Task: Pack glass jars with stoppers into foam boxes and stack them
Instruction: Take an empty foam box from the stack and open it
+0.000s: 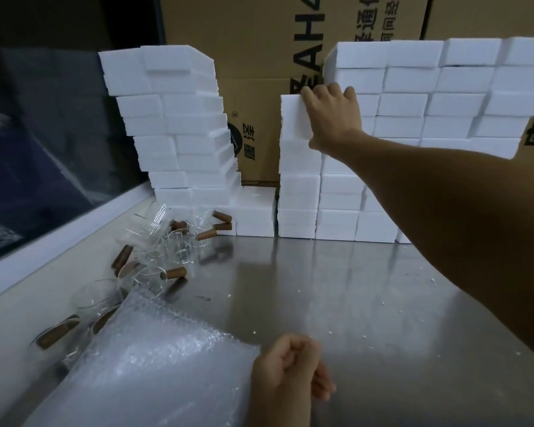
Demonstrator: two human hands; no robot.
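My right hand [332, 114] reaches far forward and grips the top white foam box [295, 118] of a middle stack [298, 192], fingers hooked over its upper edge. My left hand [290, 365] hovers low near the front of the metal table [352, 288], fingers curled, holding nothing. Several clear glass jars [167, 241] lie in a heap at the left, with brown stoppers [173, 272] among them. More jars [96, 300] lie nearer me along the left edge.
A leaning tower of foam boxes [173, 127] stands at the back left; a wide wall of them [444, 94] fills the back right. Cardboard cartons [259, 57] stand behind. A bubble-wrap sheet [154, 365] covers the front left. Foam crumbs dot the table.
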